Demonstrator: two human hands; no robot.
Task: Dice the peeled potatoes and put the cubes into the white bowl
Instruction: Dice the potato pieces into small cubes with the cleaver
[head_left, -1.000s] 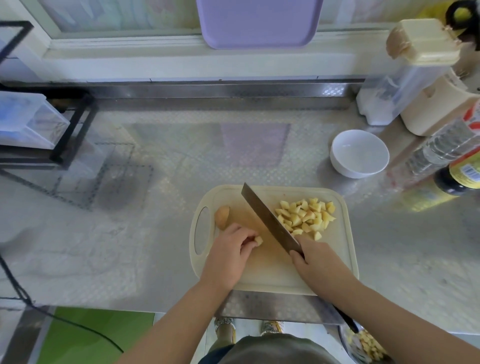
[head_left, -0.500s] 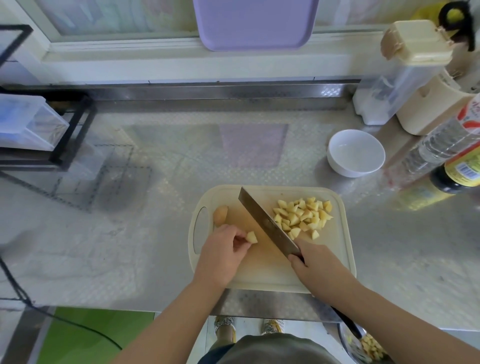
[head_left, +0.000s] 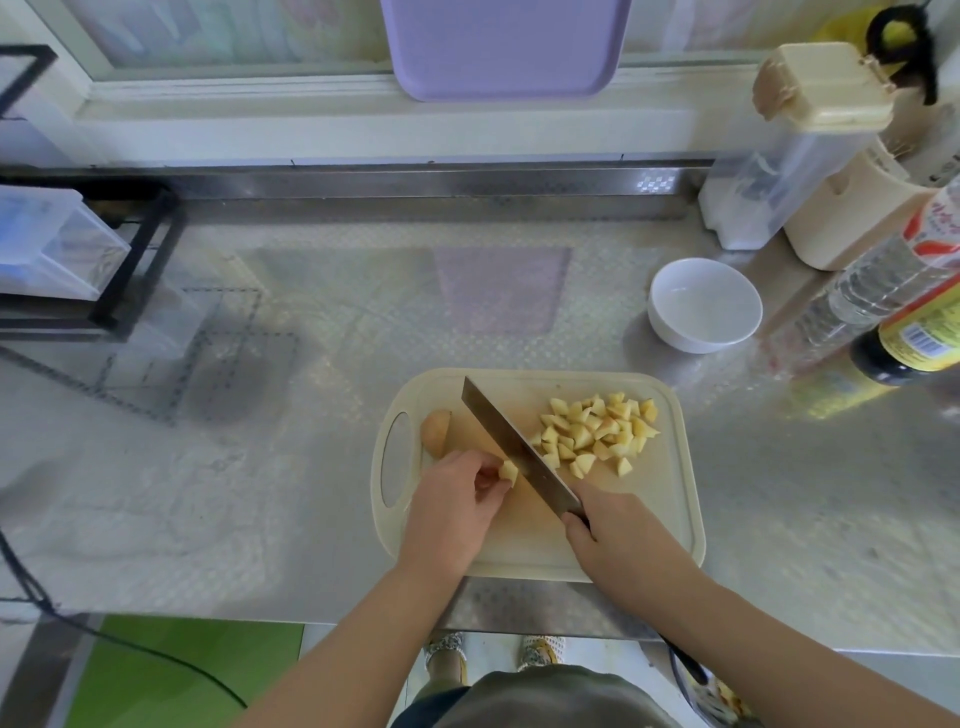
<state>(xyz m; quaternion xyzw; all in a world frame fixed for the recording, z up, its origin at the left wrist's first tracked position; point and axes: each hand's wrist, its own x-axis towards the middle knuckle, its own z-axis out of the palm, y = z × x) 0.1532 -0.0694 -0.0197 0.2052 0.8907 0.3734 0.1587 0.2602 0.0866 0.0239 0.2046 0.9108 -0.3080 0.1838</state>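
potato piece (head_left: 508, 472) | left hand (head_left: 452, 512) fingers pinch it | right hand (head_left: 618, 535) fingers grip knife (head_left: 511, 444)

On the cutting board (head_left: 670, 525), the right hand (head_left: 618, 535) grips a cleaver (head_left: 514, 447) by its handle, blade slanting between a pile of potato cubes (head_left: 597, 434) and the left hand (head_left: 457, 499), which pinches a potato piece (head_left: 508, 472). The white bowl (head_left: 704, 304) sits apart on the table (head_left: 260, 467).
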